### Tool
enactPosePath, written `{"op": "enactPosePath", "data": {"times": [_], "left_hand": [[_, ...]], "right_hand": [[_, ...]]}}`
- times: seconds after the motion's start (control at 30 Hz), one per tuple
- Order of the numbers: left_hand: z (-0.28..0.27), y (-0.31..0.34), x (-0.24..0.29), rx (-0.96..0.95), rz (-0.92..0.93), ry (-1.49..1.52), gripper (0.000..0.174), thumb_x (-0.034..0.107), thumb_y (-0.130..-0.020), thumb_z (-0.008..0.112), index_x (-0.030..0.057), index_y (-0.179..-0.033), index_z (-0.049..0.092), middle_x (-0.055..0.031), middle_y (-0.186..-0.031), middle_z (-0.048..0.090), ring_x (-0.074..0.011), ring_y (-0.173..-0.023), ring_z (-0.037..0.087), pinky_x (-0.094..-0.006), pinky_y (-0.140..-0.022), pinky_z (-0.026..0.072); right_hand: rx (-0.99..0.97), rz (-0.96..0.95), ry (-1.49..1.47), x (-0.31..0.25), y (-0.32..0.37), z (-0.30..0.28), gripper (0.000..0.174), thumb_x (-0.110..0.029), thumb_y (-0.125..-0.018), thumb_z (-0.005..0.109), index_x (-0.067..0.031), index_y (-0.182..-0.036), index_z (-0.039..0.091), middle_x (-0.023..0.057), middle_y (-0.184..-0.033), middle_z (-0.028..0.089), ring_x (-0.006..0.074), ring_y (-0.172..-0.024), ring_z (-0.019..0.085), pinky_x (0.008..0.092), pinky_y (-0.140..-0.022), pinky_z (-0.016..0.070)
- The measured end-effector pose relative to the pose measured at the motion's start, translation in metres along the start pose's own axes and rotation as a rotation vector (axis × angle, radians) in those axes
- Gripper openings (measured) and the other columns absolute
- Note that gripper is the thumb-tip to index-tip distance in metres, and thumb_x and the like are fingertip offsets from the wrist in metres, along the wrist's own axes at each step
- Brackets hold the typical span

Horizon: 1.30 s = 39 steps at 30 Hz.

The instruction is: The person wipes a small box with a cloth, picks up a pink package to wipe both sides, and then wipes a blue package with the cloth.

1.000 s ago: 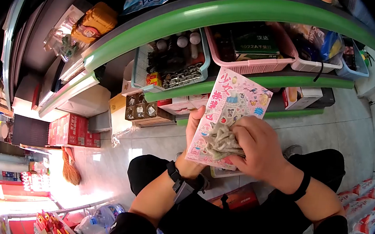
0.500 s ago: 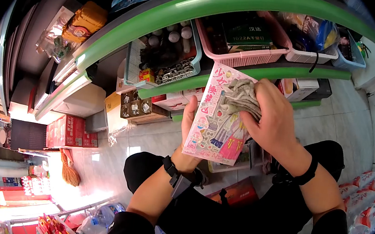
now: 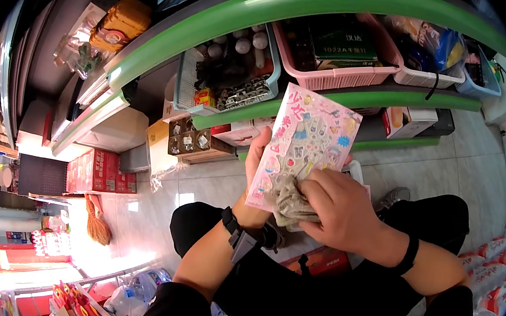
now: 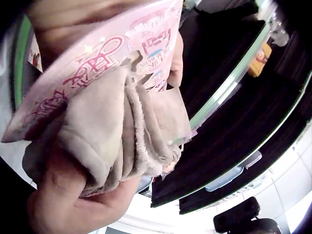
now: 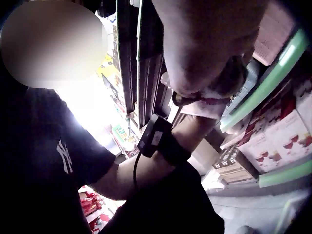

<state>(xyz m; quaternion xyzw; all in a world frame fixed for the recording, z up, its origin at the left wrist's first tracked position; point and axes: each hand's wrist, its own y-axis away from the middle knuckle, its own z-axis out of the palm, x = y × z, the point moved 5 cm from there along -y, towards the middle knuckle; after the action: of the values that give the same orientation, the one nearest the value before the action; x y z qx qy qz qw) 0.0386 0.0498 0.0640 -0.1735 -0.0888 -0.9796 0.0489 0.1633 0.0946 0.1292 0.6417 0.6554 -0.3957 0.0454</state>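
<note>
My left hand holds a pink sticker book from behind, its thumb along the left edge and fingertips showing past the right edge. The cover has Chinese lettering, cartoon stickers and a blue starburst. In my right hand is a bunched greyish cloth, laid against the lower part of the cover. Seen from the left wrist, the cloth is folded in thick layers, gripped by the right thumb and fingers, with the book behind it. The right wrist view shows mostly the forearms; the book's front is hidden there.
Green-edged shelves stand ahead, carrying a blue basket of bulbs and small hardware, and a pink basket with a green box. A red carton and a broom are at left. Plastic-wrapped packs sit at right.
The right hand moved the cloth up to the upper right of the cover, then back down to its lower part. The left hand keeps holding the sticker book, which has shifted slightly.
</note>
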Motion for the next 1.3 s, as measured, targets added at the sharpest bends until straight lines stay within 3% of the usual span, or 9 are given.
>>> {"op": "enactPosePath", "data": {"times": [0.27,0.4,0.57,0.73,0.83,0.93,1.03,1.17,1.3], "left_hand": [[-0.008,0.0,-0.002,0.084,0.006,0.068,0.072,0.057,-0.099,0.05,0.0081,-0.153,0.047,-0.0213,-0.152,0.051,-0.0384,-0.137,0.052,-0.0584,-0.119,0.0369],[-0.003,-0.002,0.0,0.121,-0.037,0.168,0.073,0.058,-0.099,0.051,0.008,-0.152,0.048,-0.0229,-0.149,0.053,-0.0441,-0.131,0.055,-0.0609,-0.114,0.0413],[0.013,-0.004,-0.011,-0.031,-0.087,0.047,0.089,0.075,-0.101,0.036,0.0076,-0.159,0.036,-0.022,-0.148,0.054,-0.0442,-0.13,0.057,-0.0552,-0.105,0.0516],[0.026,0.007,-0.017,0.088,-0.007,-0.291,0.081,0.069,-0.104,0.038,0.0066,-0.157,0.038,-0.021,-0.142,0.058,-0.0426,-0.127,0.059,-0.0563,-0.1,0.0554],[-0.029,-0.003,-0.031,-0.187,-0.126,0.174,0.075,0.063,-0.107,0.04,0.0045,-0.153,0.044,-0.0204,-0.139,0.06,-0.04,-0.125,0.062,-0.0544,-0.1,0.056],[-0.039,-0.005,-0.031,-0.218,-0.01,0.137,0.068,0.058,-0.108,0.04,0.0026,-0.145,0.052,-0.0205,-0.138,0.061,-0.0346,-0.119,0.067,-0.0488,-0.102,0.0556],[-0.008,0.004,-0.039,0.258,-0.155,-0.139,0.077,0.063,-0.106,0.039,0.0018,-0.153,0.042,-0.0239,-0.14,0.059,-0.0375,-0.123,0.064,-0.0484,-0.106,0.0533],[0.027,0.005,-0.04,-0.108,-0.279,0.145,0.075,0.052,-0.105,0.045,-0.0015,-0.156,0.035,-0.0278,-0.144,0.055,-0.0393,-0.13,0.06,-0.0491,-0.111,0.0485],[0.021,0.012,-0.041,-0.014,-0.301,-0.087,0.08,0.036,-0.091,0.053,0.0036,-0.16,0.031,-0.0274,-0.152,0.047,-0.0451,-0.134,0.055,-0.0528,-0.108,0.0499]], "right_hand": [[0.104,0.172,-0.171,0.02,-0.001,-0.02,0.043,-0.023,-0.076,0.08,-0.0016,-0.105,0.057,0.0164,-0.098,0.06,0.0392,-0.086,0.063,0.0454,-0.073,0.0514],[0.195,0.108,-0.239,0.016,-0.002,-0.017,0.042,-0.022,-0.076,0.079,-0.0006,-0.105,0.056,0.0178,-0.097,0.06,0.0416,-0.084,0.062,0.0456,-0.071,0.0511],[-0.016,-0.163,-0.02,-0.022,-0.003,0.008,0.048,-0.026,-0.071,0.084,-0.0049,-0.107,0.059,0.0093,-0.102,0.058,0.0276,-0.093,0.063,0.039,-0.078,0.0511],[0.062,-0.091,-0.04,-0.012,-0.008,0.004,0.053,-0.021,-0.064,0.086,-0.0015,-0.107,0.061,0.0129,-0.101,0.059,0.0349,-0.089,0.062,0.0451,-0.077,0.0509],[0.11,-0.005,-0.012,0.003,-0.014,-0.005,0.051,-0.018,-0.065,0.085,-0.0007,-0.106,0.06,0.0159,-0.099,0.058,0.0385,-0.088,0.061,0.0473,-0.076,0.0505],[0.196,0.085,0.073,0.022,-0.021,-0.021,0.045,-0.015,-0.069,0.081,-0.0002,-0.104,0.057,0.018,-0.097,0.056,0.0399,-0.087,0.06,0.0481,-0.074,0.05],[0.338,0.135,0.198,0.041,-0.027,-0.039,0.038,-0.012,-0.074,0.078,-0.0009,-0.099,0.053,0.0164,-0.094,0.057,0.0373,-0.086,0.062,0.0476,-0.072,0.0505],[0.392,0.207,0.294,0.059,-0.031,-0.056,0.033,-0.014,-0.08,0.076,-0.0019,-0.101,0.054,0.0176,-0.091,0.059,0.0401,-0.088,0.063,0.0492,-0.073,0.0501],[0.461,0.368,0.375,0.091,-0.024,-0.063,0.031,-0.02,-0.085,0.074,-0.002,-0.103,0.055,0.0185,-0.09,0.061,0.043,-0.088,0.063,0.0499,-0.077,0.0489]]}}
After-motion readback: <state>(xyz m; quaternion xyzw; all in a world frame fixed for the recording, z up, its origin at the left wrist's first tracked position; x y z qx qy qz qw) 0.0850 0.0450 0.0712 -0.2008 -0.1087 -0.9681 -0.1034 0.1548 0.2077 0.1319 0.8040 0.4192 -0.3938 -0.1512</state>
